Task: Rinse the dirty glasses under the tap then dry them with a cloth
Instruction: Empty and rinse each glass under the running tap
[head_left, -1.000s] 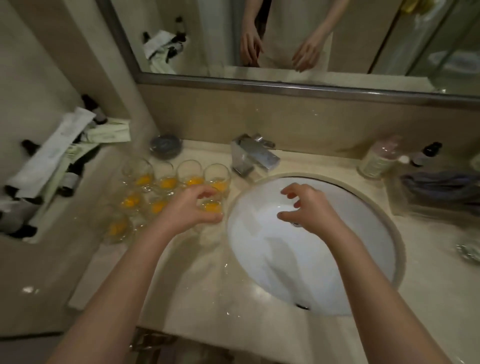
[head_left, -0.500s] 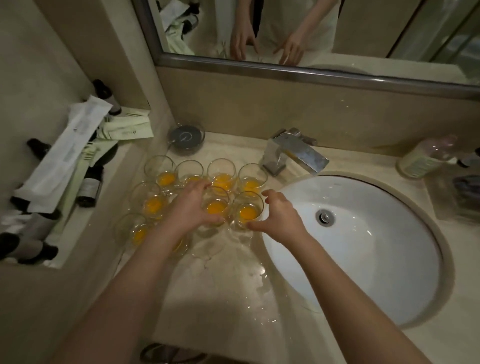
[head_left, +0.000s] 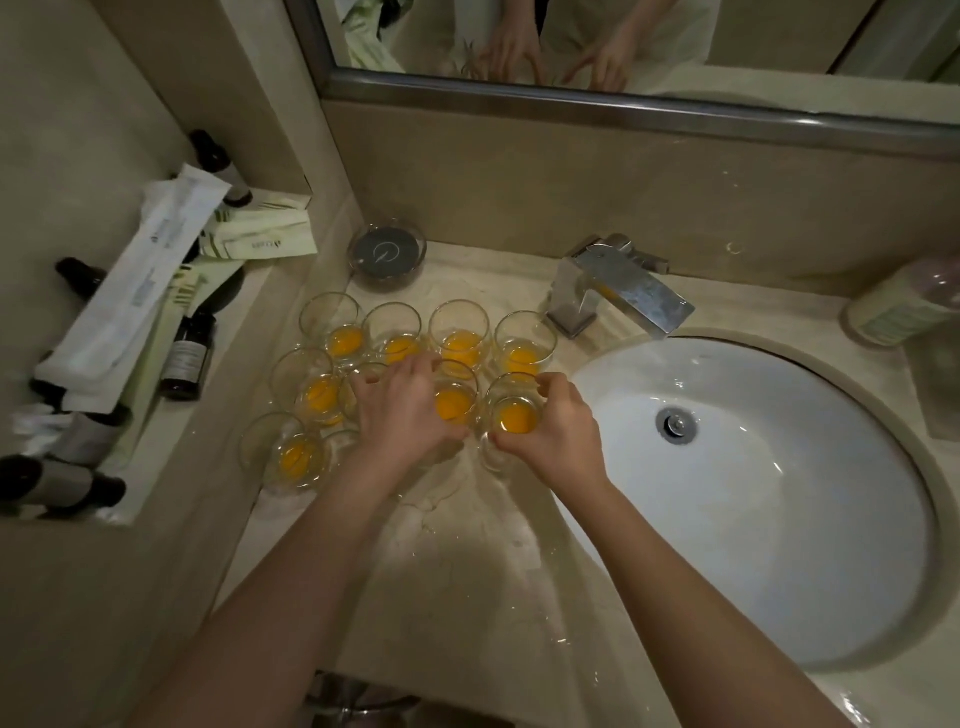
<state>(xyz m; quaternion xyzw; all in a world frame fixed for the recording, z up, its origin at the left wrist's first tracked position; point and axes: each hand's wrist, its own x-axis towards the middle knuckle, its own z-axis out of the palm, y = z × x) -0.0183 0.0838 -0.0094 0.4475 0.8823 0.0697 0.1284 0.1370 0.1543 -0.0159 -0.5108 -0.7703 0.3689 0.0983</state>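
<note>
Several clear glasses with orange dregs stand in a cluster (head_left: 460, 332) on the counter, left of the white basin (head_left: 779, 545). My right hand (head_left: 553, 436) curls round the glass nearest the basin (head_left: 514, 415), thumb and fingers on its rim and side. My left hand (head_left: 405, 410) grips the neighbouring glass (head_left: 453, 402) in the cluster's middle. The chrome tap (head_left: 621, 288) stands behind the basin, with no water running. No cloth is in view.
A round dark dish (head_left: 387, 252) sits behind the glasses. A side ledge on the left holds small dark bottles (head_left: 187, 358) and white sachets (head_left: 140, 280). A pale bottle (head_left: 904, 306) stands at the right edge. The mirror (head_left: 623, 41) reflects both hands.
My right hand crossed from over the basin to the glasses and closed on the one nearest the basin. My left hand stayed on its glass. The view shifted left and down.
</note>
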